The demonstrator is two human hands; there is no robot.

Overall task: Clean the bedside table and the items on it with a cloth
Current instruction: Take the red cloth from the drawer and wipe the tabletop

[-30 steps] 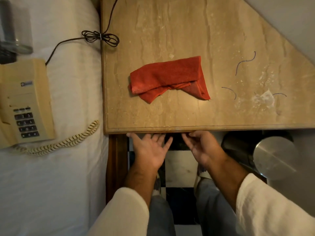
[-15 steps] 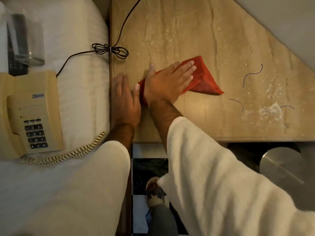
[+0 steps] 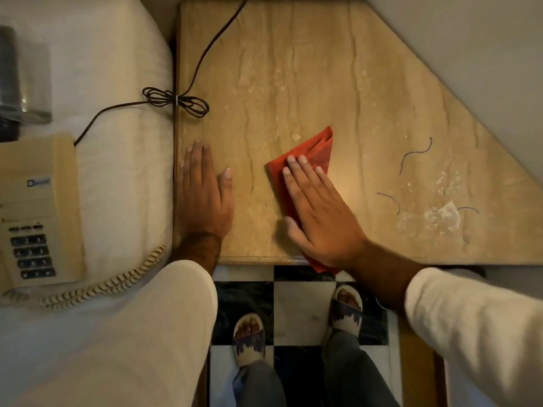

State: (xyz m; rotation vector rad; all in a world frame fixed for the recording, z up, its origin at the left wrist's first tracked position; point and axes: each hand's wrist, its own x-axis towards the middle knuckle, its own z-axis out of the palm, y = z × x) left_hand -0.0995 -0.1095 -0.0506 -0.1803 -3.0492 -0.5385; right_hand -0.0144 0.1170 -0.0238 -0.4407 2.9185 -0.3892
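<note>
A beige marble bedside table fills the upper middle of the view. On it lies a folded red cloth, one corner hanging over the front edge. My right hand lies flat on the cloth, fingers together, pressing it onto the tabletop. My left hand rests flat on the bare marble near the left edge, holding nothing. At the right of the table there are white dusty smears and thin dark threads.
A beige telephone with a coiled cord lies on the white bed at the left. Its dark cable runs over the table's left edge. A wall borders the slanted right side. Below is a checkered floor and my slippered feet.
Both hands rose from below the table's front edge onto the top. The right hand landed on the cloth and has since slid it right and toward the front edge; the left stays flat.
</note>
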